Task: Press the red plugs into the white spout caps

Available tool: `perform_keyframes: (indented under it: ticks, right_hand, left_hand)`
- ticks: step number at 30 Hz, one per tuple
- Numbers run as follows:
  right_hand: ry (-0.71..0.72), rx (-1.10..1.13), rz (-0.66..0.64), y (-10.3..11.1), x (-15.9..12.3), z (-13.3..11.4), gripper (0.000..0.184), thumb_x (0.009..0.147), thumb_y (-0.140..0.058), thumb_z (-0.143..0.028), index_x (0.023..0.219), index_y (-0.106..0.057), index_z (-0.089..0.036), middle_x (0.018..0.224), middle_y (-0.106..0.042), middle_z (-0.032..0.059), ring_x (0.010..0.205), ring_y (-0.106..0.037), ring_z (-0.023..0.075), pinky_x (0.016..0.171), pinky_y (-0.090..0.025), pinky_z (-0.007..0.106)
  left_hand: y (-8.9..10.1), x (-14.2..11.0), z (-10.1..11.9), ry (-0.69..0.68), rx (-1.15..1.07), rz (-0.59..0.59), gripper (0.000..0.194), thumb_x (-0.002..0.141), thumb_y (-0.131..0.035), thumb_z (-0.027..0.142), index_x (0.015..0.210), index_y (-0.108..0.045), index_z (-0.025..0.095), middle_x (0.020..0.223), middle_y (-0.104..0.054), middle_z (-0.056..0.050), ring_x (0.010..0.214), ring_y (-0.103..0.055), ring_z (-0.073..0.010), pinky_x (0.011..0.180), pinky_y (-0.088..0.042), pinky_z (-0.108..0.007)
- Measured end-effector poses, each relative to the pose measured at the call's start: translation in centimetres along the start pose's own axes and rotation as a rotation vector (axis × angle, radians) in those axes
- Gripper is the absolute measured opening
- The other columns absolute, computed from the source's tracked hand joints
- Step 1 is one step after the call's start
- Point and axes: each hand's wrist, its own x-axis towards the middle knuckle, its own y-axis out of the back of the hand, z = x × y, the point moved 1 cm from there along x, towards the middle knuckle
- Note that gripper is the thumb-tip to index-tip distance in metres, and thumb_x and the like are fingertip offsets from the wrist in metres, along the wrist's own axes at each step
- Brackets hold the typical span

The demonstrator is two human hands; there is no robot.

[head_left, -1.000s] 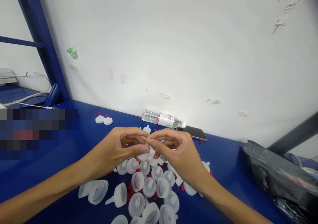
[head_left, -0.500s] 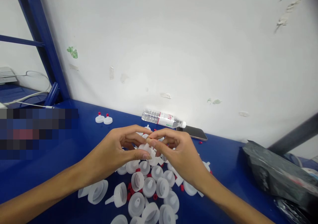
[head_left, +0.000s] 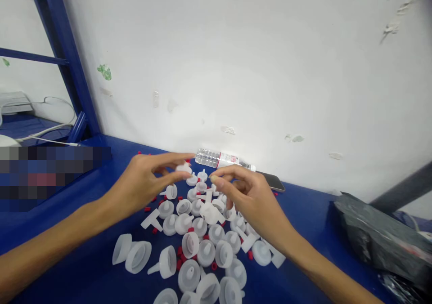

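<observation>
My left hand (head_left: 155, 173) is closed in a pinch around a white nozzle cap (head_left: 184, 167) and holds it above the table. A red tip (head_left: 188, 161) shows at the top of that cap. To the right and apart from it, my right hand (head_left: 241, 185) has thumb and index finger together, with nothing visible between them. Below both hands lies a loose pile of translucent white nozzle caps (head_left: 189, 274), some upright and some on their sides. Small red tips (head_left: 214, 266) are scattered among them.
A clear water bottle (head_left: 229, 160) lies along the wall, beside a dark phone (head_left: 272, 181). White T-shaped pieces (head_left: 151, 221) lie in the pile. A grey plastic bag (head_left: 374, 232) sits at the right of the blue table (head_left: 84, 268). A blue frame post (head_left: 67, 47) rises at left.
My hands have parted: the left has moved left and up with the nozzle cap, whose red tip now shows. My right hand has come away from it. The view has shifted slightly.
</observation>
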Motion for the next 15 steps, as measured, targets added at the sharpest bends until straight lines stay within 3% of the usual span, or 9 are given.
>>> perform_keyframes:
  ticks: [4,8,11,15]
  right_hand:
    - [0.036,-0.023,0.035,0.4,0.1,0.4,0.028,0.101,-0.063,-0.048,0.100,-0.075,-0.023,0.096,-0.073,0.0035,0.057,-0.062,0.0112,0.052,-0.050,0.025]
    - [0.052,-0.028,0.039,0.5,0.1,0.3,0.027,0.103,-0.061,-0.045,0.098,-0.073,-0.022,0.095,-0.073,0.0028,0.056,-0.061,0.0102,0.054,-0.050,0.025]
    - [0.060,-0.014,0.036,0.5,0.0,0.1,0.026,0.103,-0.061,-0.044,0.098,-0.073,-0.022,0.097,-0.072,0.0026,0.056,-0.061,0.0097,0.055,-0.050,0.025]
    - [0.074,-0.024,0.033,0.4,-0.1,-0.1,0.025,0.102,-0.061,-0.043,0.099,-0.073,-0.022,0.099,-0.073,0.0029,0.057,-0.061,0.0099,0.054,-0.050,0.025]
  left_hand:
    - [1.7,1.6,-3.5,0.072,0.127,0.033,0.057,0.088,-0.071,0.067,0.130,-0.073,0.028,0.104,-0.081,-0.003,0.062,-0.072,-0.0188,0.069,-0.059,-0.033]
    - [1.6,2.0,-6.3,0.075,0.243,-0.020,0.056,0.090,-0.067,0.066,0.129,-0.074,0.026,0.111,-0.082,-0.007,0.087,-0.077,-0.0289,0.083,-0.057,-0.037]
    - [1.1,1.9,-7.2,0.066,0.304,-0.063,0.054,0.092,-0.065,0.064,0.128,-0.075,0.025,0.116,-0.081,-0.008,0.101,-0.075,-0.0340,0.092,-0.054,-0.040]
    - [0.7,1.7,-7.4,0.045,0.340,-0.071,0.049,0.096,-0.059,0.061,0.123,-0.078,0.025,0.122,-0.080,-0.008,0.101,-0.074,-0.0331,0.095,-0.052,-0.040]
